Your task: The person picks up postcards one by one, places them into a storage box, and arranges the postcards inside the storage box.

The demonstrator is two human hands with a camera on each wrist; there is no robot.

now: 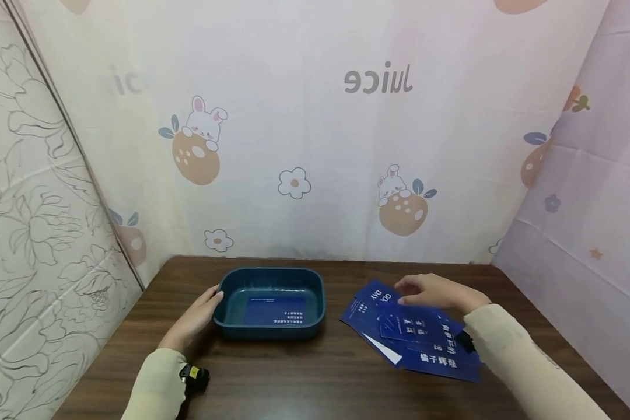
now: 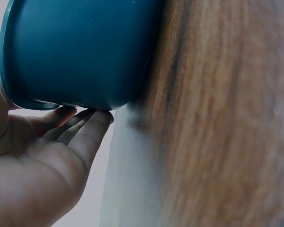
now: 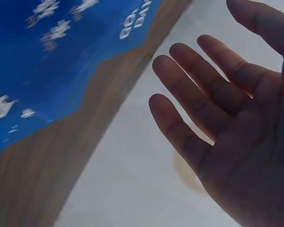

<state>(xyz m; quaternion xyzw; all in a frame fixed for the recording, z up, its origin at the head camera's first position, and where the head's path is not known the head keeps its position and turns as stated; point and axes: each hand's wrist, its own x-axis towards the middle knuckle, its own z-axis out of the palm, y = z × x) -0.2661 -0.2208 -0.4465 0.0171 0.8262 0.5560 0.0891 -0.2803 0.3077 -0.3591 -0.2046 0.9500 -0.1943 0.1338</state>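
My left hand [image 1: 194,318] is at the left end of a dark teal plastic tray [image 1: 270,332]. In the left wrist view its fingers lie against the tray's outer wall [image 2: 85,52], with the thumb at the rim. A blue card [image 1: 275,311] with white print lies flat inside the tray. On the right, my right hand [image 1: 433,291] hovers over several overlapping blue cards [image 1: 441,357] with white lettering. The right wrist view shows this hand [image 3: 246,123] with its fingers spread and nothing held, beside the blurred cards [image 3: 61,56].
The brown wood-grain table [image 1: 315,373] runs back to a printed curtain [image 1: 294,128] with rabbits and fruit. A white strip [image 1: 383,348] shows among the cards. Another curtain with flower outlines [image 1: 37,221] hangs along the left side.
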